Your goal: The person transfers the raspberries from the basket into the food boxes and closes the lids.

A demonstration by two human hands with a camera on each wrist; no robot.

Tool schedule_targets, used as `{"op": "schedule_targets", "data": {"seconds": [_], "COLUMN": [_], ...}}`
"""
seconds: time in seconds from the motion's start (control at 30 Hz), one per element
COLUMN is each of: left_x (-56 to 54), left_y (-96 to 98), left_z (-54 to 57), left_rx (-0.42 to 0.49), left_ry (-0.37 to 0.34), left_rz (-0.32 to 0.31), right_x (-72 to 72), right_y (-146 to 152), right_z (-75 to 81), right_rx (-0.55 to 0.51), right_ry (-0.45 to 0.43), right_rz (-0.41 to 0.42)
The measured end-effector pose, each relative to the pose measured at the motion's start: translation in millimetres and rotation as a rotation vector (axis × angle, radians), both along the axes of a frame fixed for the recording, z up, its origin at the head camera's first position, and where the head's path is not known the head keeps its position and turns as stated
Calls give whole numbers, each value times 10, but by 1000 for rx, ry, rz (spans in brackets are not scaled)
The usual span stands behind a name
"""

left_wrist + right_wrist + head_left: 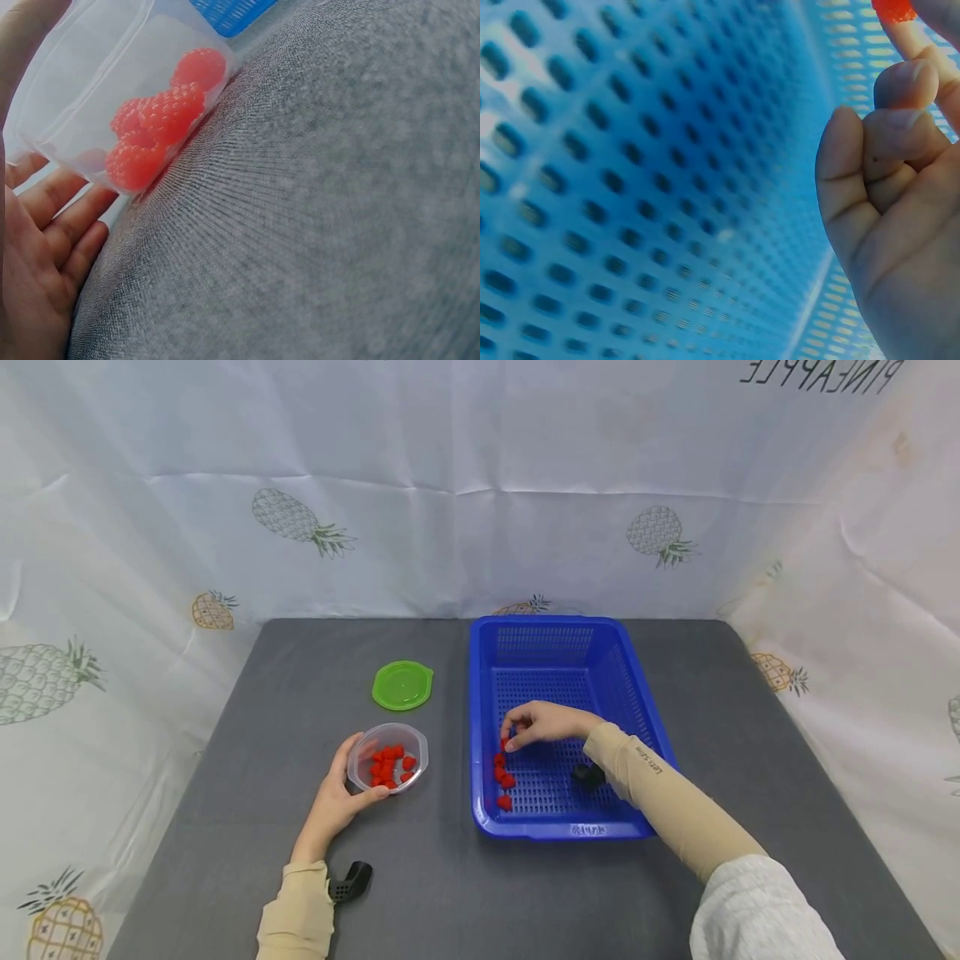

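Observation:
On the left of the table stands a clear plastic container (423, 752) with several red raspberries (387, 766) inside. My left hand (337, 793) holds it from the left side, thumb at the near wall and fingers round the far side. Over the blue basket (477, 710), my right hand (551, 722) pinches a raspberry (894, 10) between thumb and index finger; its other fingers are curled in the right wrist view. Along the basket's left inner side lie several more raspberries (507, 781), in a rough line below the right hand's fingertips.
A green lid (403, 685) lies flat behind the container, left of the basket. Black wrist devices show at the left wrist (351, 882) and below the right wrist (587, 777). White cloth (450, 527) with pineapple prints hangs behind and beside the grey table (420, 893).

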State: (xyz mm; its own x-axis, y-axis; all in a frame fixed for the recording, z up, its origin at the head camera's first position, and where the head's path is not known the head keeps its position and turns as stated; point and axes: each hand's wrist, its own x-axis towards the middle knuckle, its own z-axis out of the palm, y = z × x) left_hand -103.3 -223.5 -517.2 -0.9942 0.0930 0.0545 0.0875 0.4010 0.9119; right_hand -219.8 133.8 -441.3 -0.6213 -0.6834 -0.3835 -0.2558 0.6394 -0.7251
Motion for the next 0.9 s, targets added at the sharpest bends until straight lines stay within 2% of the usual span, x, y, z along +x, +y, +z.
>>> {"op": "schedule_targets", "data": {"seconds": [0.13,0.37,0.6,0.9], "left_x": [-10,-20,-9,-36], "left_y": [-3,-12,-8,-17], "left_z": [6,-32,-25,-59], "left_rx": [18,-15,14,-40], "left_ry": [13,14,6,9], "left_rz": [-4,-1,-2,12], "right_x": [-17,14,25,112], "right_y": [25,46,-10,-152], "right_z": [97,311,477,711], "right_rx": [-65,-173,-292,-389], "right_ry": [-4,-7,39,50], "right_rz": [-35,-90,-158,-100]}}
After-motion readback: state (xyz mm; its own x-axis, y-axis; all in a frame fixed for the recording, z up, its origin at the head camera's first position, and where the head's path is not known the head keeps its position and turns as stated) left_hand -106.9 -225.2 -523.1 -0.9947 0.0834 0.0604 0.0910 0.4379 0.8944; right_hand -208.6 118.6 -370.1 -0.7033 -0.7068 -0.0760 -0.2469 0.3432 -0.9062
